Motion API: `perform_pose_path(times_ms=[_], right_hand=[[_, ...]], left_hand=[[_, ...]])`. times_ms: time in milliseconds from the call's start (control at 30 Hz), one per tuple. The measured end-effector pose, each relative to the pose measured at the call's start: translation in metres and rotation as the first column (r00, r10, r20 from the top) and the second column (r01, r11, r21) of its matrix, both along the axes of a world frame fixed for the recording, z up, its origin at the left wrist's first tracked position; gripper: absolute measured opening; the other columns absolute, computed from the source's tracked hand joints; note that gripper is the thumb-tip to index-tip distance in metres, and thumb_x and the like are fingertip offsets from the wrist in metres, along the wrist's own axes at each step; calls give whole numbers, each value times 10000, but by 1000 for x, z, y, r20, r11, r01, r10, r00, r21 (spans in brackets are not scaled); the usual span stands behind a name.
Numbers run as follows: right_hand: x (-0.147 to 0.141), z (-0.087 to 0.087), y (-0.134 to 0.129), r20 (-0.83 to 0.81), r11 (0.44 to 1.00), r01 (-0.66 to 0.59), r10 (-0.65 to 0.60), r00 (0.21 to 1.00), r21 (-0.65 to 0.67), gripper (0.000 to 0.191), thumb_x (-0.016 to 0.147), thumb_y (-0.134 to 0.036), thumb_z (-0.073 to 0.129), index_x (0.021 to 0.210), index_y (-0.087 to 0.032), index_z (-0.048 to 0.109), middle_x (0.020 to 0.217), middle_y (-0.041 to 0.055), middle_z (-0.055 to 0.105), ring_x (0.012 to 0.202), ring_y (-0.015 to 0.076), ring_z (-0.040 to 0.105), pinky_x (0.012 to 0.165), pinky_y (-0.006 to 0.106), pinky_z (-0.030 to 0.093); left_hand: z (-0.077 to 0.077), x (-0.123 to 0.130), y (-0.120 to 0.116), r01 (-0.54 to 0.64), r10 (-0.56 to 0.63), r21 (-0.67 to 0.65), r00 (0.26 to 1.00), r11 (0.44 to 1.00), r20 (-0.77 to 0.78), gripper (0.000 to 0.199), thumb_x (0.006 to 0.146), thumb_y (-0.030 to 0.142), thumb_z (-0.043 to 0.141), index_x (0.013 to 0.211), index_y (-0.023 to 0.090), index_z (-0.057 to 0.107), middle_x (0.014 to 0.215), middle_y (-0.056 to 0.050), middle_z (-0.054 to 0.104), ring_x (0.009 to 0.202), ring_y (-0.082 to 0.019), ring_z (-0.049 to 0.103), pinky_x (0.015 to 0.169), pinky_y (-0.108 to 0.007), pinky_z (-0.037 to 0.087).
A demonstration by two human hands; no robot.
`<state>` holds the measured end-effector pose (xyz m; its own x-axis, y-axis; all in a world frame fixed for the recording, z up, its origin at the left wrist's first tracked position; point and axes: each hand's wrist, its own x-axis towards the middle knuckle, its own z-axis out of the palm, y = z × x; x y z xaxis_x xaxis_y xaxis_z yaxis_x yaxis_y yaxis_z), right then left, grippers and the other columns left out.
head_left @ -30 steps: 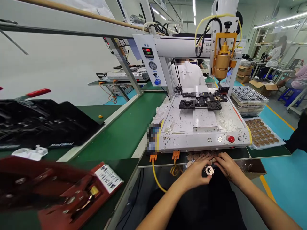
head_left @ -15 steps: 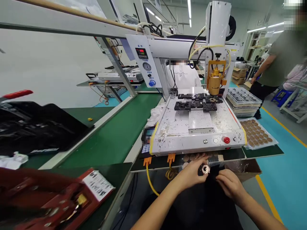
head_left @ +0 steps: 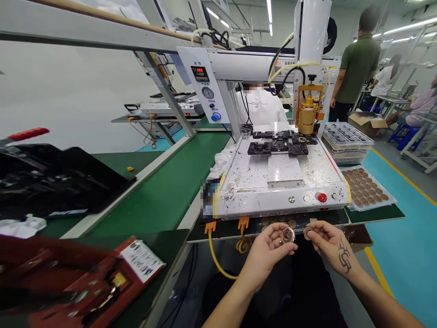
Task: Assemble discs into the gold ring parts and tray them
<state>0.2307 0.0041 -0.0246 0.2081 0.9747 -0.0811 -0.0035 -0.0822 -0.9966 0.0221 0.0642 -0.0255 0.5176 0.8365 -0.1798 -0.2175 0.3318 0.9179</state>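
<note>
My left hand (head_left: 268, 250) is closed around a shiny rose-gold watch case (head_left: 287, 235), pinching its rim between thumb and fingers with the round face towards me. To its right, my right hand (head_left: 329, 248) pinches a small brown disc (head_left: 306, 233) between thumb and fingertips. The two pieces are close together but apart, in front of the bench edge and above my dark lap. More brown discs (head_left: 265, 222) lie on the bench just behind my hands, partly covered by them.
A white benchtop machine (head_left: 252, 196) stands ahead, with black fixtures (head_left: 278, 146) under a gold cylinder head (head_left: 307, 119). At right are a sheet of brown discs (head_left: 367, 189) and stacked trays (head_left: 346, 139). Yellow cables (head_left: 213, 255) hang at left, near a red press (head_left: 85, 291).
My left hand has turned, bringing the watch case round to face me. The right hand has risen and now shows the brown disc. A person at the right has moved farther off.
</note>
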Motion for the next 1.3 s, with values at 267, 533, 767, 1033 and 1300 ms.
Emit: perform_pose_path(times_ms=[267, 533, 767, 1033, 1300], right_hand=[[-9, -3, 1, -121, 994, -107, 102, 987, -36, 400, 881, -559, 811, 908, -193, 652, 586, -32, 654, 503, 112, 557, 536, 248, 456], [-13, 14, -10, -146, 955, -276, 259, 955, -111, 422, 967, -585, 693, 813, -209, 580, 594, -36, 585, 523, 112, 473, 553, 264, 378], [-29, 30, -7, 190, 955, -293, 279, 941, 48, 317, 1009, -476, 652, 833, -218, 600, 1038, 42, 621, 946, 197, 582, 839, 314, 445], [-43, 29, -8, 205, 935, -344, 321, 925, 90, 268, 1029, -411, 619, 833, -232, 577, 1075, 54, 629, 1007, 218, 596, 914, 330, 467], [-43, 29, -12, 217, 943, -324, 302, 928, 71, 277, 1021, -438, 630, 839, -232, 597, 1093, 70, 629, 1015, 236, 605, 896, 341, 493]], left_hand=[[22, -18, -22, -53, 102, -311, 985, 949, 143, 543, 783, 328, 949, 1222, 112, 713, 1184, -170, 806, 1080, -298, 795, 958, -359, 631], [18, -24, -37, -89, 130, -227, 976, 970, 175, 513, 866, 424, 873, 1267, 130, 746, 1215, -169, 807, 1128, -321, 776, 1041, -452, 617], [16, -26, -47, -92, 126, -184, 975, 979, 181, 473, 892, 432, 846, 1280, 174, 765, 1231, -140, 804, 1177, -328, 750, 1055, -464, 614], [21, -26, -54, -97, 120, -135, 978, 986, 173, 491, 899, 452, 829, 1297, 172, 762, 1275, -141, 781, 1169, -331, 746, 1073, -490, 603], [20, -24, -57, -111, 129, -124, 980, 986, 149, 520, 889, 488, 827, 1304, 181, 761, 1308, -143, 762, 1176, -340, 740, 1082, -512, 597]])
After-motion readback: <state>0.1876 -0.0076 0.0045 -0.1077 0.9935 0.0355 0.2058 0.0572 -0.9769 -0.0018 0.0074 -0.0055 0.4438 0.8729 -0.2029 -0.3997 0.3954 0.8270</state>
